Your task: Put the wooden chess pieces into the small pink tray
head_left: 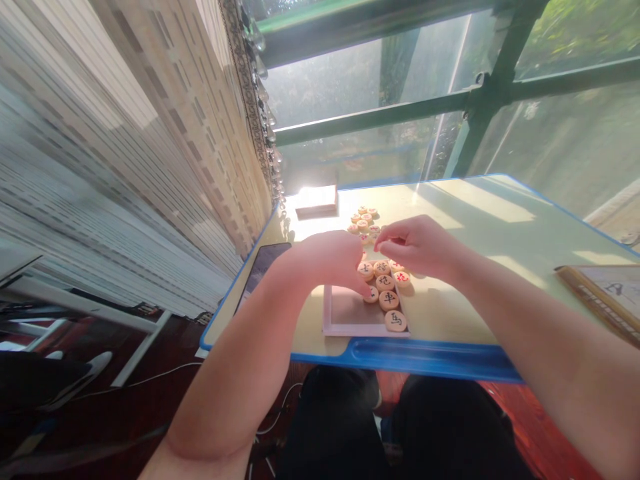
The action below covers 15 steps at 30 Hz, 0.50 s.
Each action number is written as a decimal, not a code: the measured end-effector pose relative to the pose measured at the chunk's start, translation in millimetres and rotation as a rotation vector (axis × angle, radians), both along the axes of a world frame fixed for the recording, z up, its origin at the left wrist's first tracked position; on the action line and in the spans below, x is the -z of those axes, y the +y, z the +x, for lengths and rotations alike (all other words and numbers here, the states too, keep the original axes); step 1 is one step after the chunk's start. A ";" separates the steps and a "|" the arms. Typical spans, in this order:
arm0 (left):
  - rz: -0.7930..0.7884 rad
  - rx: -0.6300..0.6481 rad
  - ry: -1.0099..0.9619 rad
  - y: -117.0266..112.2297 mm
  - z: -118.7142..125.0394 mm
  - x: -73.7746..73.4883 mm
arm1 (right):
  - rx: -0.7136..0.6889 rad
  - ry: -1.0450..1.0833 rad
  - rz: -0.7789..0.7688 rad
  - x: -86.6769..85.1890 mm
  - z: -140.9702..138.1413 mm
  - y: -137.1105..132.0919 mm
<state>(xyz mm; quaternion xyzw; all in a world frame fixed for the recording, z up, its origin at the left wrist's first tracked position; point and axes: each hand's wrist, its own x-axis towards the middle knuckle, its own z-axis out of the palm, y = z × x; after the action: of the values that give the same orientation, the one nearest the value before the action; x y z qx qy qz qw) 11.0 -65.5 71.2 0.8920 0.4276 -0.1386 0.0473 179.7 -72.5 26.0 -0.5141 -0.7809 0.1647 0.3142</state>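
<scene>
A shallow wooden box tray (345, 328) lies near the front edge of a yellow table. Several round wooden Chinese chess pieces (389, 300) with red or black characters stand in it along its right side. My left hand (330, 261) hovers over the tray, fingers curled down, fingertips touching a piece at the tray's middle. My right hand (417, 245) is just behind the tray, fingers pinched together above the pieces; what they hold is hidden. A loose pile of more chess pieces (364, 221) lies farther back.
The table has a blue rim (425, 360). A dark phone (263, 265) lies at its left edge, a small wooden box (317, 202) at the back, a framed wooden board (603, 293) at the right. Windows stand behind, a curtain on the left. My knees are under the table.
</scene>
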 end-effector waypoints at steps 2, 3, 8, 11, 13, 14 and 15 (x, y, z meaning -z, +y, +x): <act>-0.019 0.004 -0.003 -0.3 0.7 -0.1 | 0.002 -0.005 0.004 0.0 -0.4 -0.1; -0.027 0.009 -0.004 -0.4 1.1 -0.1 | 0.002 -0.006 0.005 0.0 -0.6 -0.1; -0.030 0.033 0.007 1.3 0.5 0.3 | 0.005 0.001 0.000 0.0 -0.3 -0.1; -0.020 0.044 0.019 2.7 -2.1 0.7 | 0.003 0.005 0.003 0.0 0.2 -0.1; -0.021 0.054 0.020 2.9 -4.4 1.1 | 0.001 0.002 0.000 0.1 0.3 -0.2; -0.025 0.059 0.019 2.6 -5.3 1.3 | 0.002 0.001 -0.001 0.2 0.3 -0.2; -0.031 0.062 0.020 2.2 -6.0 1.5 | 0.002 0.000 -0.002 0.4 0.2 -0.2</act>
<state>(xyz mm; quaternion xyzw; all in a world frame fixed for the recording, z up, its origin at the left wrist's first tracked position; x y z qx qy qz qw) 5.0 -63.3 69.7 0.9026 0.3980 -0.1556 0.0525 180.0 -72.6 25.7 -0.5154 -0.7802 0.1651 0.3137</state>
